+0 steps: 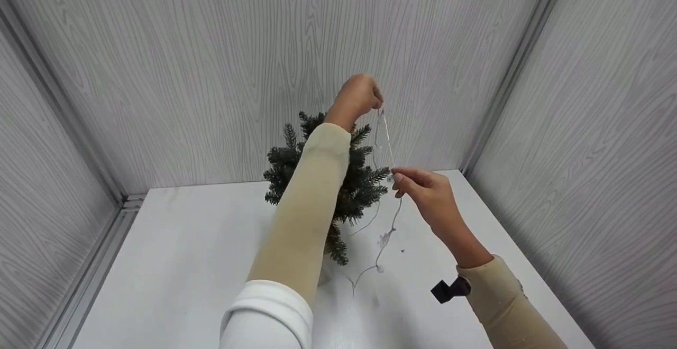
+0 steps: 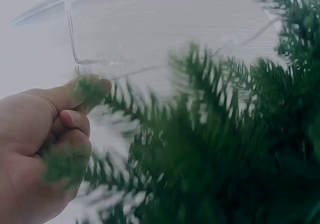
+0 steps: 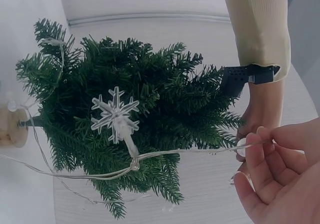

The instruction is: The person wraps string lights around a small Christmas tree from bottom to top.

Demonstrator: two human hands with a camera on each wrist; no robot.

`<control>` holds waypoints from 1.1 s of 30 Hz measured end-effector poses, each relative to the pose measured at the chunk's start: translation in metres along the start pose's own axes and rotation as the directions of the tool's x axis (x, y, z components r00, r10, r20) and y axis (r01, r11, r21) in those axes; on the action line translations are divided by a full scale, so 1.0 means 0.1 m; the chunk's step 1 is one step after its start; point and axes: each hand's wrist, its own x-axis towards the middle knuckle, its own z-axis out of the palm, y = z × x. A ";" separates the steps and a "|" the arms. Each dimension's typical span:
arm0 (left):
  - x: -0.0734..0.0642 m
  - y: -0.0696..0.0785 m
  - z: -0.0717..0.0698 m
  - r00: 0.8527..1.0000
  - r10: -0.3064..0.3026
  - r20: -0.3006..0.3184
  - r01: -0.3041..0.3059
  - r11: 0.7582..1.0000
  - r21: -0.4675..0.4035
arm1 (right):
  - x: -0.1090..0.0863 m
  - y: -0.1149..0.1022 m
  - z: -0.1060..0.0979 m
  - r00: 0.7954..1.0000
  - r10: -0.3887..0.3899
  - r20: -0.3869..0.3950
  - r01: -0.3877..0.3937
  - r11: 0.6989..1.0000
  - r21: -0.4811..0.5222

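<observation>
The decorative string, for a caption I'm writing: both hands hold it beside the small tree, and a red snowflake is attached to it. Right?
The attached snowflake is clear, not red, as the right wrist view shows. The left hand and right hand do hold the string beside the tree.

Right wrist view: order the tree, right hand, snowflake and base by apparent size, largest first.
1. Tree
2. Right hand
3. Snowflake and base, unranked: the picture's edge cuts off the base.
</observation>
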 end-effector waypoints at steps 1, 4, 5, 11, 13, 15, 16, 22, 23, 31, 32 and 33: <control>-0.01 -0.02 -0.03 1.000 -0.006 0.011 0.006 1.000 -0.007 | -0.01 0.00 0.01 1.000 0.002 0.003 -0.002 1.000 0.008; -0.02 -0.07 -0.13 1.000 -0.012 0.023 0.012 1.000 -0.024 | -0.01 -0.01 0.02 1.000 0.009 0.006 -0.009 1.000 0.010; -0.02 -0.09 -0.15 1.000 -0.010 0.021 0.011 1.000 -0.027 | -0.01 -0.02 0.03 1.000 0.011 0.007 -0.011 1.000 0.007; -0.04 -0.21 -0.22 0.999 -0.034 -0.018 0.034 0.999 0.024 | -0.01 -0.06 0.08 0.999 0.014 0.029 -0.014 1.000 -0.009; -0.06 -0.26 -0.23 0.998 -0.053 -0.037 0.055 0.996 0.064 | 0.01 -0.07 0.11 0.999 0.012 0.048 -0.012 1.000 -0.012; -0.08 -0.31 -0.24 0.996 -0.075 -0.057 0.081 0.990 0.112 | 0.03 -0.09 0.13 0.998 0.007 0.062 -0.006 1.000 -0.017; -0.09 -0.33 -0.25 0.994 -0.078 -0.070 0.087 0.987 0.134 | 0.05 -0.11 0.14 0.998 0.003 0.062 -0.002 1.000 -0.022; -0.16 -0.41 -0.31 0.992 -0.075 -0.097 0.090 0.983 0.160 | 0.32 -0.22 0.15 0.998 -0.054 0.018 0.055 0.997 -0.057; -0.17 -0.42 -0.33 0.993 -0.076 -0.095 0.090 0.985 0.147 | 0.38 -0.24 0.14 0.998 -0.063 0.014 0.064 0.996 -0.060; -0.27 -0.42 -0.35 0.998 -0.039 -0.055 0.038 0.999 -0.012 | 0.67 -0.26 0.11 0.997 -0.073 -0.012 0.073 0.996 -0.047; -0.28 -0.40 -0.34 0.999 -0.020 -0.044 0.018 0.999 -0.029 | 0.68 -0.25 0.10 0.997 -0.070 -0.018 0.069 0.997 -0.044; -0.31 -0.38 -0.33 1.000 0.001 -0.030 -0.002 0.999 -0.045 | 0.69 -0.24 0.10 0.998 -0.065 -0.023 0.064 0.997 -0.041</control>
